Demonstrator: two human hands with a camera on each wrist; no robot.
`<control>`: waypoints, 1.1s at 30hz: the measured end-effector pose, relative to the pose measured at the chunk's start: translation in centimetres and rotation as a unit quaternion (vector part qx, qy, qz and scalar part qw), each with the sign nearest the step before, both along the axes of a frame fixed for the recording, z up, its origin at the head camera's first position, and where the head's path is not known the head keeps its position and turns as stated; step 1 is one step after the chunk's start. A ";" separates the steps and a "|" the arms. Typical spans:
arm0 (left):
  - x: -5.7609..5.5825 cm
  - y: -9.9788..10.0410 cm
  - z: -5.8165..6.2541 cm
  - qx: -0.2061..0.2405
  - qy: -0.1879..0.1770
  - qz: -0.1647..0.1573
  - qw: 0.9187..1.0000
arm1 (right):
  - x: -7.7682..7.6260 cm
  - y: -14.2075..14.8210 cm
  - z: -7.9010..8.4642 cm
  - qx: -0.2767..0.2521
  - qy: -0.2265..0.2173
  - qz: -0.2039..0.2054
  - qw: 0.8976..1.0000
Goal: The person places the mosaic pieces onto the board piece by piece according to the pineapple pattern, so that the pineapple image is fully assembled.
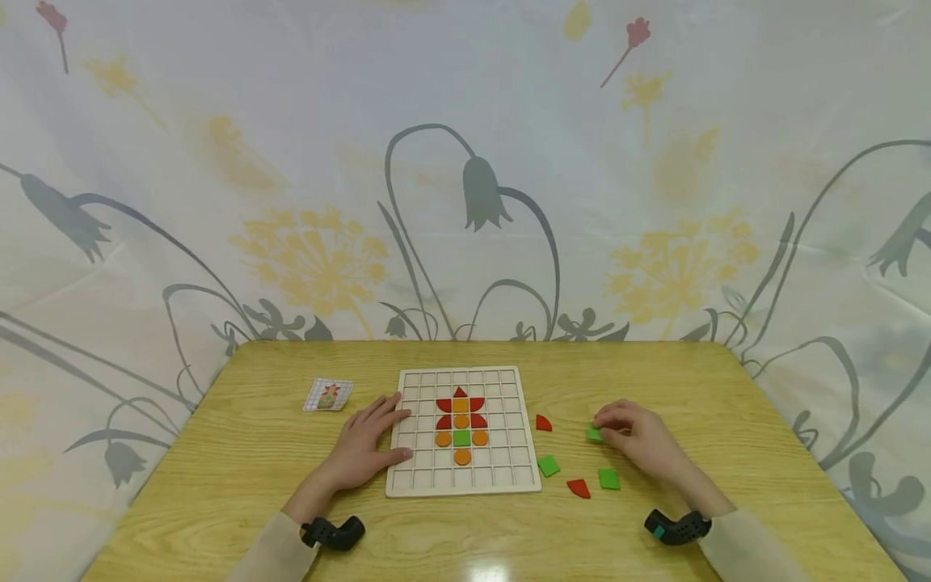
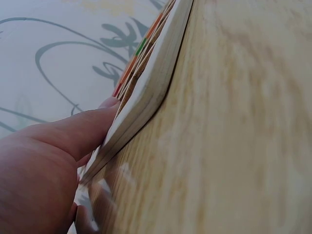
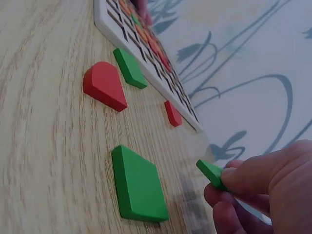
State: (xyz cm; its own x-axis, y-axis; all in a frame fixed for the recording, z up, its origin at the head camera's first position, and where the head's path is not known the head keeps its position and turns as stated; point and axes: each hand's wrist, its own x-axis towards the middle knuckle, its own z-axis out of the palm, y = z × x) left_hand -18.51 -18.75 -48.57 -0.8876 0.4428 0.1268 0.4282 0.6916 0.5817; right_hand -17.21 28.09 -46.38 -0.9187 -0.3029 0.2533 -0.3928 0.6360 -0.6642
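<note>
My left hand (image 1: 361, 446) rests on the left edge of a white grid board (image 1: 502, 478), its fingers extended and its thumb over the rim. In the board's middle columns sit red pieces, orange round pieces, an orange square and a green square (image 1: 461, 438). To the board's right, my right hand (image 1: 643, 443) pinches a small green tile (image 3: 208, 171) between thumb and fingers; part of the tile is hidden by them. Near that hand lie a green square tile (image 3: 141, 185), another green tile (image 1: 549, 466) and two red quarter-round pieces (image 1: 579, 488).
A small card (image 1: 329, 394) printed with a coloured pattern on a grid lies left of the board. The wooden table (image 1: 240, 453) reaches back to a flower-printed cloth (image 1: 465, 267). A black band (image 1: 333, 533) is on each wrist.
</note>
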 end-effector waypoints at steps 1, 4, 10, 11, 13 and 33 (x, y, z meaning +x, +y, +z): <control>0.0 0.0 0.0 -0.001 0.002 -0.001 1.000 | 0.0 -0.2 0.0 -0.004 -0.001 0.002 1.000; 0.0 0.0 0.0 -0.004 0.007 -0.002 1.000 | 0.0 -1.1 -0.1 -0.016 -0.013 0.008 1.000; 0.0 0.0 -0.1 -0.007 0.012 -0.002 1.000 | -0.2 -3.3 -0.5 -0.045 -0.034 0.034 0.998; -0.1 0.0 -0.1 -0.006 0.011 -0.002 1.000 | -0.2 -3.7 -0.5 -0.050 -0.036 0.038 0.997; -0.1 0.0 -0.1 -0.003 0.010 -0.003 1.000 | -0.3 -4.5 -0.7 -0.055 -0.040 0.043 0.997; 0.0 0.0 0.0 -0.006 0.008 -0.001 1.000 | -0.3 -12.1 -1.2 -0.065 -0.046 0.150 0.986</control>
State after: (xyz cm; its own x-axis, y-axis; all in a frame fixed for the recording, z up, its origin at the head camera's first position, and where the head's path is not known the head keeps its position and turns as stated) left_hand -18.47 -18.78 -48.54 -0.8847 0.4458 0.1362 0.4387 0.6973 0.5669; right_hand -17.47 15.94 -47.63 -0.8137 -0.5348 0.2277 -0.4847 0.4081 -0.7737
